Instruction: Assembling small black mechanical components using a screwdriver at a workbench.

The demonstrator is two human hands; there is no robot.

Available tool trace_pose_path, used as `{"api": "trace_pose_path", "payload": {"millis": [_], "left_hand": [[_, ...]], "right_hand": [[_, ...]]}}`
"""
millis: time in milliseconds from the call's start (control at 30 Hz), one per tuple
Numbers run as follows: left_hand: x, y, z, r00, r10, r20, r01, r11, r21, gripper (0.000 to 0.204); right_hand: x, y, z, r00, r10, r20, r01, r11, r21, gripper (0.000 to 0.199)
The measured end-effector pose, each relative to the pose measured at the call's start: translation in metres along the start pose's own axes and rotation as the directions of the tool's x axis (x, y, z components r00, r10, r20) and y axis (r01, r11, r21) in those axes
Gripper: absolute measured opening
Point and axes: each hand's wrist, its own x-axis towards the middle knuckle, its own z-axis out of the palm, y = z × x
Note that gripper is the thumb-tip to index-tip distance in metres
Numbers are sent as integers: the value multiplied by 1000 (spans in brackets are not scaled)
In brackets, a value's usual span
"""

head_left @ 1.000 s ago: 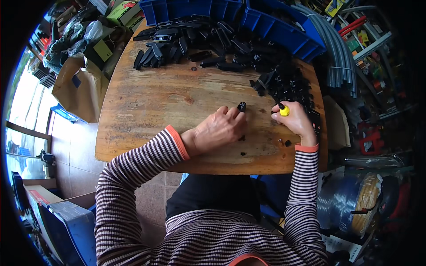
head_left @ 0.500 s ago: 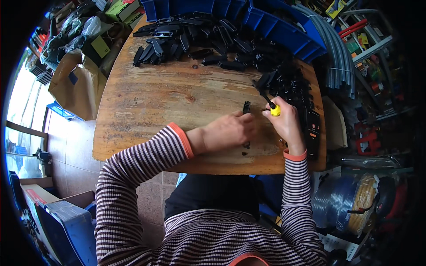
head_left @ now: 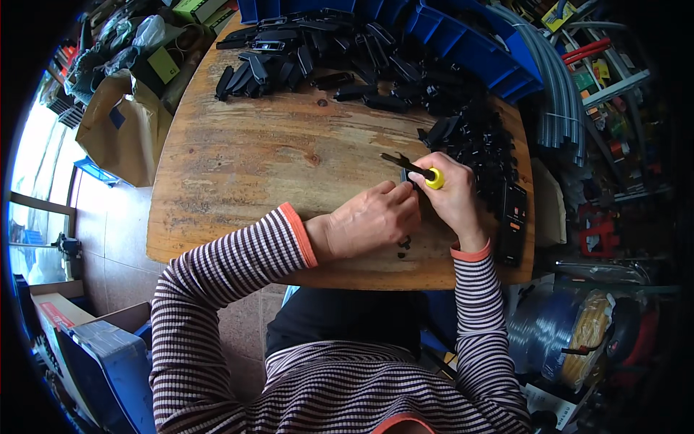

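Observation:
Over the right-centre of the wooden table (head_left: 238,166), my left hand (head_left: 372,219) is closed. Its fingertips grip a small dark plastic part (head_left: 405,176), mostly hidden by the fingers. My right hand (head_left: 454,192) is wrapped around a tool with a yellow end (head_left: 434,179) and a dark, forked shaft pointing up and left. The right fingertips meet the left ones at the dark part. Just beside the left hand, a couple of tiny black pieces (head_left: 403,246) lie on the wood.
A heap of black plastic parts (head_left: 347,61) covers the table's far side. Smaller black pieces (head_left: 477,145) pile along the right, beside a black phone (head_left: 512,224). Blue bins (head_left: 473,47) stand at the back. A brown paper bag (head_left: 119,134) is off the left edge.
My right hand has moved left to meet the left hand, and the tool has tilted from pointing mostly up to pointing further left. My left hand has shifted slightly.

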Motion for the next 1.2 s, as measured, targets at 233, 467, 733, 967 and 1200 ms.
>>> {"api": "trace_pose_path", "payload": {"millis": [233, 467, 733, 967, 1200], "left_hand": [[-1, -2, 1, 999, 40, 31, -40, 999, -16, 24], [0, 3, 3, 993, 76, 87, -85, 992, 94, 18], [-2, 9, 4, 997, 49, 60, -54, 995, 81, 17], [2, 5, 4, 998, 62, 6, -63, 993, 101, 18], [7, -2, 0, 996, 87, -12, -86, 994, 68, 25]], "right_hand": [[1, 1, 1, 985, -170, 30, 173, 974, -148, 20], [-3, -5, 2, 962, -268, 47, 272, 928, -255, 20], [0, -7, 0, 962, -261, 75, 272, 933, -237, 21], [27, -11, -14, 996, 47, -75, -34, 986, 166, 6], [29, -2, 1, 895, 289, -339, -52, 824, 564, 9]]}}
